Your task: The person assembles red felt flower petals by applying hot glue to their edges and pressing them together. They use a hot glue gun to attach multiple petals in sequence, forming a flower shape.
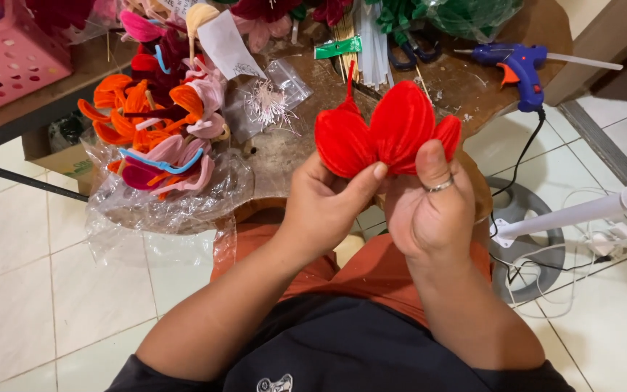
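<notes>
Red petals (pixel 390 131) | both hands pinch base | stem hidden behind fingers (pixel 429 163)

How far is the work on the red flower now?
Done: three red petals are shaped and gathered. In hand: the left hand and right hand pinch their bases together. Left: joining them seems undone; the blue glue gun lies unused on the table.

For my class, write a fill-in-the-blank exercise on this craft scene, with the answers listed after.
1. Both hands, left hand and right hand, hold petals coloured ____.
2. The glue gun on the table is ____.
3. The basket at top left is ____.
4. The right hand wears a ____.

Answers: red; blue; pink; ring
</notes>
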